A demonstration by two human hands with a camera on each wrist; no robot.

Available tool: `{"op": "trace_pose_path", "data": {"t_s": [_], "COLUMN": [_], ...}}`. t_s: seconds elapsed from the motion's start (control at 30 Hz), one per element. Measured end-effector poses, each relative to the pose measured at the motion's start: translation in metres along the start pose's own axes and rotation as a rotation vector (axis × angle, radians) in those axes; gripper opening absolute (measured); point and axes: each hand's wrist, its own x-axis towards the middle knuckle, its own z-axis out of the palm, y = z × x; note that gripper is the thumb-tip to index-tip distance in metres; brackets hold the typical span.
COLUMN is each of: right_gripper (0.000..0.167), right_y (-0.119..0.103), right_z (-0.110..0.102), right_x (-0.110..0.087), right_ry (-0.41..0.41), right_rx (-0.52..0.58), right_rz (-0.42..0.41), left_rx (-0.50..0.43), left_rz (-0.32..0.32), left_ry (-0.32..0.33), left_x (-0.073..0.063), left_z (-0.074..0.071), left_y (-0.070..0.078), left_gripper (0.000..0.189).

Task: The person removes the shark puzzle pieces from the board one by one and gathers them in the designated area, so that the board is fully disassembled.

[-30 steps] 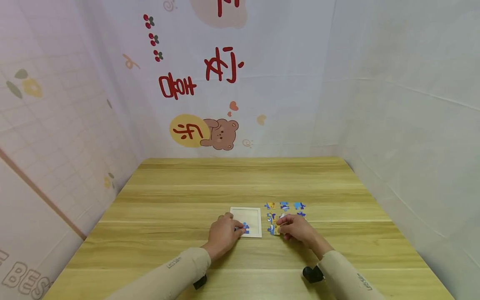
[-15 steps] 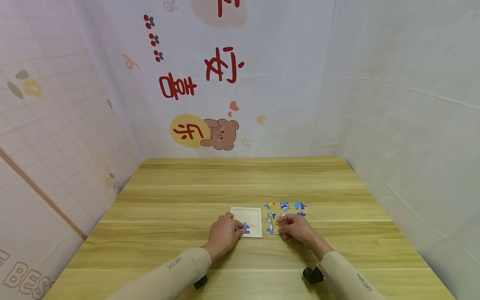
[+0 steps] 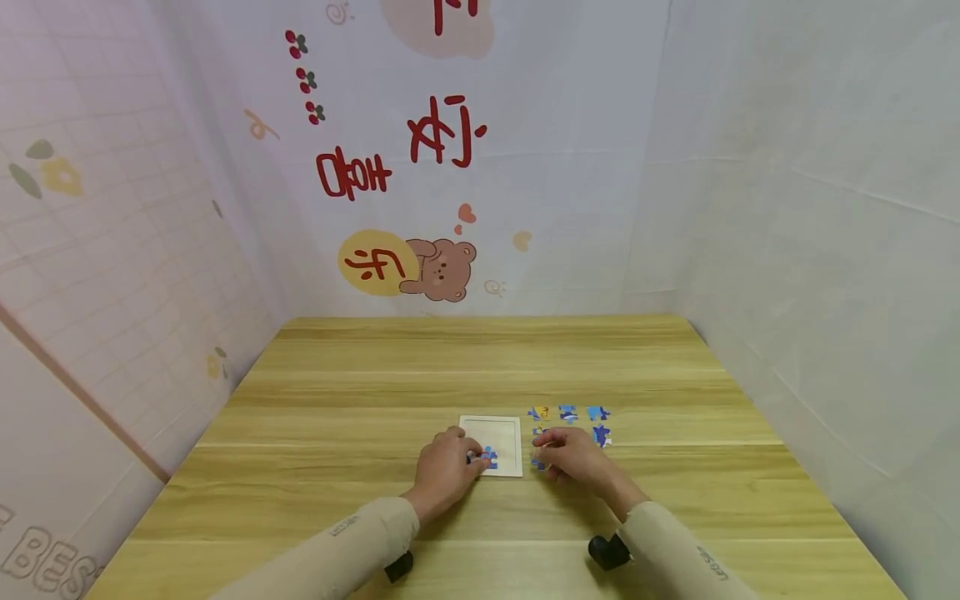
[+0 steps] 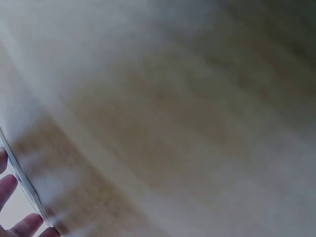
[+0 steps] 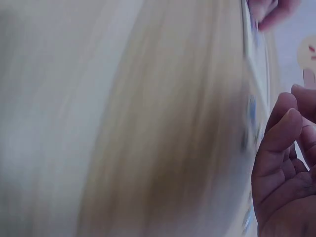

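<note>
A square pale puzzle tray lies mid-table with blue-purple puzzle pieces at its near left corner. My left hand rests over the tray's left side, its thumb and fingertips at those pieces. In the left wrist view the fingers are spread along the tray's edge. My right hand is over the near left of the loose puzzle pieces, thumb and fingertips drawn close together. In the right wrist view these fingertips nearly meet; I cannot tell whether a piece is between them.
Loose puzzle pieces lie in rows right of the tray, some hidden under the right hand. One blue and purple piece shows beyond the knuckles. The wooden table meets cloth walls at the back and sides.
My right hand has shifted left, towards the tray, and a yellow piece that was at its fingertips no longer shows. A piece at the right is more exposed. My left hand stays put.
</note>
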Motion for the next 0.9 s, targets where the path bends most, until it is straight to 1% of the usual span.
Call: {"op": "trace_pose_path", "data": {"t_s": [0.13,0.23,0.4,0.53,0.67,0.8,0.9], "right_gripper": [0.022,0.027,0.037,0.041,0.038,0.035,0.034], "right_y": [-0.012,-0.015,-0.017,-0.019,-0.021,-0.022,-0.022], "right_z": [0.022,0.038,0.056,0.063,0.066,0.066,0.065], "right_x": [0.002,0.004,0.006,0.007,0.007,0.007,0.008], "right_ry": [-0.034,-0.057,-0.06,-0.032,-0.015,-0.031,-0.04], "right_rx": [0.012,0.018,0.01,-0.018,-0.065,-0.106,-0.104], "right_rz": [-0.035,-0.062,-0.049,-0.039,-0.038,-0.045,-0.032], "left_rx": [-0.03,-0.06,-0.08,-0.059,-0.023,0.001,0.002], "left_rz": [0.003,0.008,0.021,0.045,0.062,0.058,0.042], "left_ry": [-0.004,-0.011,-0.028,-0.033,-0.023,-0.029,-0.043], "left_x": [-0.002,-0.005,-0.008,-0.009,-0.008,-0.007,-0.006], "left_z": [-0.005,-0.01,-0.016,-0.016,-0.016,-0.016,-0.016], "left_y": [-0.006,-0.012,-0.021,-0.023,-0.023,-0.023,-0.022], "left_gripper": [0.022,0.023,0.022,0.02,0.018,0.017,0.017]}}
